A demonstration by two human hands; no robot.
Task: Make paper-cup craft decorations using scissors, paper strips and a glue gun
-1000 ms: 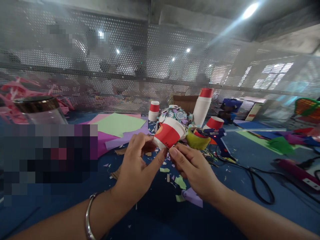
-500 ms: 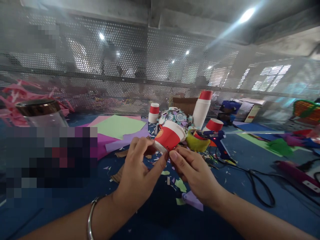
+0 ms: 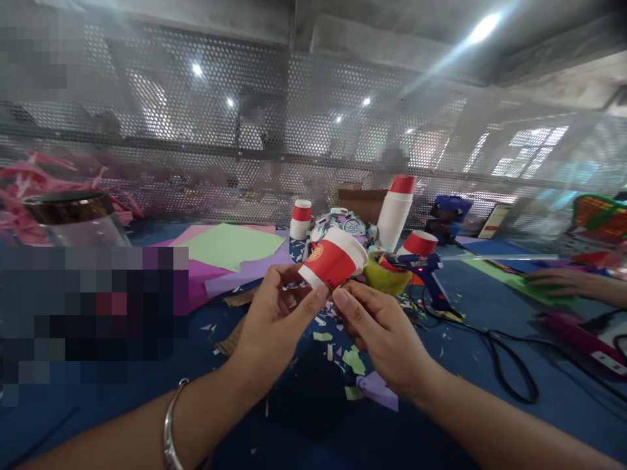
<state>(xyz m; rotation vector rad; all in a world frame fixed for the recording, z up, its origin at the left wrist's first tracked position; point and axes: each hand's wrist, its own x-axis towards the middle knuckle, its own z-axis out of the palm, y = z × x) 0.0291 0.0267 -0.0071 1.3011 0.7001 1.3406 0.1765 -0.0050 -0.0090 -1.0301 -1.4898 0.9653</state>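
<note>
A red and white paper cup [image 3: 336, 258] is held tilted in front of me, its mouth towards the upper right. My left hand [image 3: 279, 307] is closed round its base end, the thumb pressing the lower side. Thumb and fingers of my right hand [image 3: 375, 326] are pinched together against the cup's lower edge. Whatever sits in that pinch is too small to make out. Just behind the cup stands a yellow-green bowl [image 3: 386, 279], with a blue glue gun [image 3: 428, 277] beside it, its small red light lit.
Paper scraps [image 3: 353, 359] litter the blue table. Stacked paper cups [image 3: 394, 212] stand at the back. Coloured sheets [image 3: 230, 247] and a lidded jar [image 3: 73, 212] are on the left. A black cord [image 3: 504, 365] loops at right, near another person's hand [image 3: 573, 285].
The cup has turned slightly and moved up a little in my hands, which keep their hold. Another person's hand has come in at the right, over the green paper.
</note>
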